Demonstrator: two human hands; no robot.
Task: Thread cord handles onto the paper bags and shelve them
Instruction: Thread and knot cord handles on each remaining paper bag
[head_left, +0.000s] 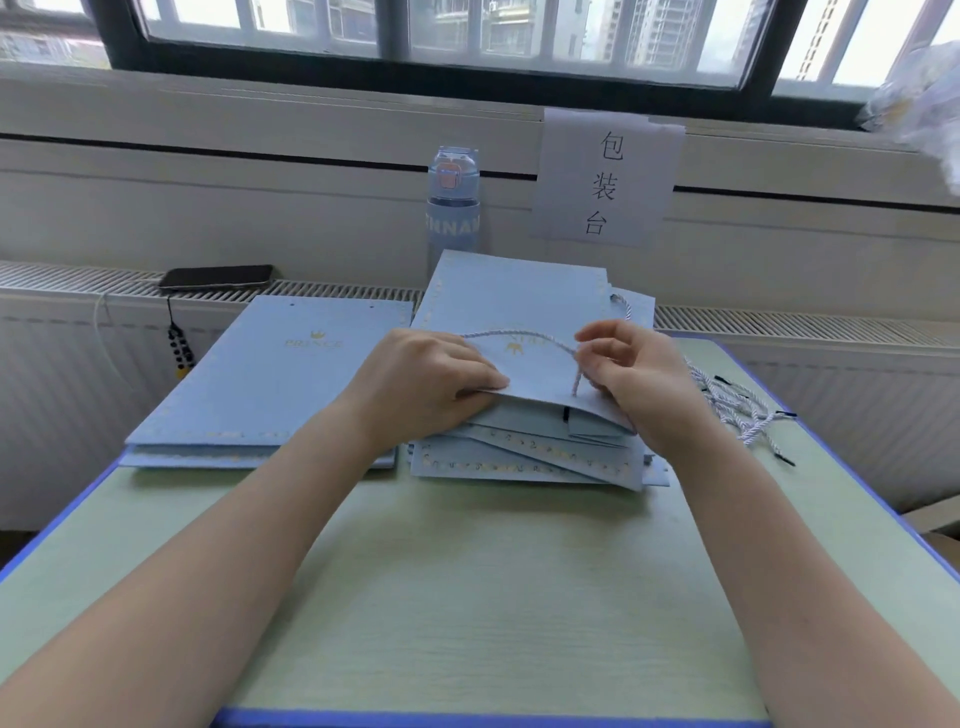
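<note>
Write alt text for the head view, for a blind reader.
The left hand grips the near edge of a pale blue paper bag atop a stack on a green table, while the right hand pinches a white cord handle lying across it. A second stack lies to the left, loose cords to the right.

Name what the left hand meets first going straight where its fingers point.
Left hand points right along the top bag: likely the cord first, then the right hand.

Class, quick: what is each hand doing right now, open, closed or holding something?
Left hand: grips the near edge of the top pale blue paper bag.
Right hand: pinches the white twisted cord handle.
</note>
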